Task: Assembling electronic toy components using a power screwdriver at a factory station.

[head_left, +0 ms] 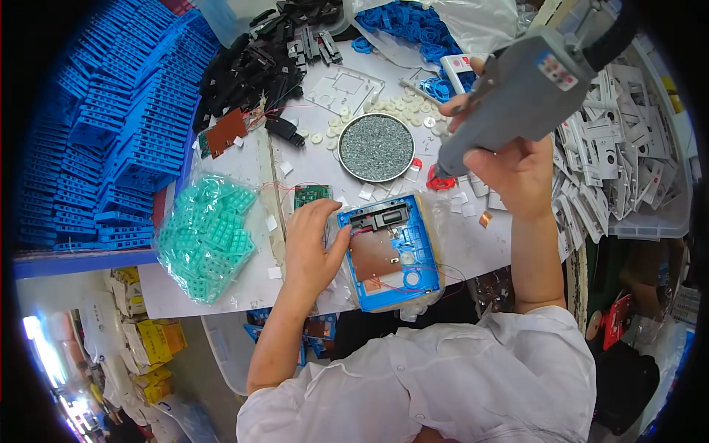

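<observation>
My right hand is wrapped around a thick grey electric screwdriver, with a dark cable at its upper end. The tool's lower end is over a small red plastic part, right of a round dish full of tiny grey metal pieces, apparently screws. Closed on the upper left edge of a blue plastic casing is my left hand. Inside the casing are a black plastic part, a brown board and thin red wires. A padded block wrapped in clear plastic lies under the casing.
Stacked blue casings rise at the left, behind a bag of green keypads. Black parts and blue pieces lie at the back. White plates crowd the right. A green circuit board lies near my left hand.
</observation>
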A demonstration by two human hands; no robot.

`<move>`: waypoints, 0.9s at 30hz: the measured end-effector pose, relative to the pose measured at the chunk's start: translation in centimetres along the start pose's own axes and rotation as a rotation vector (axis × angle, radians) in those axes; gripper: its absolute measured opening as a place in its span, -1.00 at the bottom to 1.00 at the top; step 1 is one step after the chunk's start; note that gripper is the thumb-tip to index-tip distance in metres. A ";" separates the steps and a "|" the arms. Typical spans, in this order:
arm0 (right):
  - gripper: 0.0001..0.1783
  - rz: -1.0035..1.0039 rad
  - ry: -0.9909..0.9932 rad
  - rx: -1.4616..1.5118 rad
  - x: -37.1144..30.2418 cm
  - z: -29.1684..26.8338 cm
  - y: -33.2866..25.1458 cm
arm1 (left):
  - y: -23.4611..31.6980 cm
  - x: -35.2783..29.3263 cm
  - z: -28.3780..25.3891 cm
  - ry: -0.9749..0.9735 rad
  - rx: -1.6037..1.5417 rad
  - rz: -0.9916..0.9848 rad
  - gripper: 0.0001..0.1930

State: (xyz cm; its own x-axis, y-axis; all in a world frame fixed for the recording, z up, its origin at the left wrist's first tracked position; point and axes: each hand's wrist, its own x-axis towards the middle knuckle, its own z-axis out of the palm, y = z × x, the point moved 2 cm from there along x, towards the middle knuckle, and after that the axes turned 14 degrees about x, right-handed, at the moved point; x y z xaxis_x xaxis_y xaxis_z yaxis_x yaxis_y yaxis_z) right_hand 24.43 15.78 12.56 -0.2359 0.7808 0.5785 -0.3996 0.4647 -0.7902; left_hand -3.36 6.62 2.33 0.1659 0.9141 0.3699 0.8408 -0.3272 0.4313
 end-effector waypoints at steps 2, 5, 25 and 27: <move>-0.40 0.003 0.013 -0.066 -0.5 -0.2 -0.6 | 0.6 0.6 -0.1 -0.015 0.025 0.021 -0.62; -0.32 0.013 0.069 -0.187 -2.3 -1.3 -1.4 | 1.0 1.0 -0.4 -0.043 0.062 0.037 -0.63; -0.18 0.292 0.274 -0.346 -14.2 -5.0 -2.5 | 2.3 2.2 4.0 -0.176 0.053 0.202 -0.52; -0.21 0.304 0.226 -0.317 -14.1 -4.3 -1.9 | 2.6 1.6 4.2 -0.095 0.053 0.227 -0.53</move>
State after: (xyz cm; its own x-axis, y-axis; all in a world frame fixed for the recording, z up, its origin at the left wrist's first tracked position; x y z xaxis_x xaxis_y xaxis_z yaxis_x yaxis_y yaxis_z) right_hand 32.34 5.71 5.01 -0.0884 0.9556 0.2812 -0.0450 0.2782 -0.9595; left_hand 1.25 8.28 0.55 0.3990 0.8379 0.3725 0.8019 -0.5159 0.3015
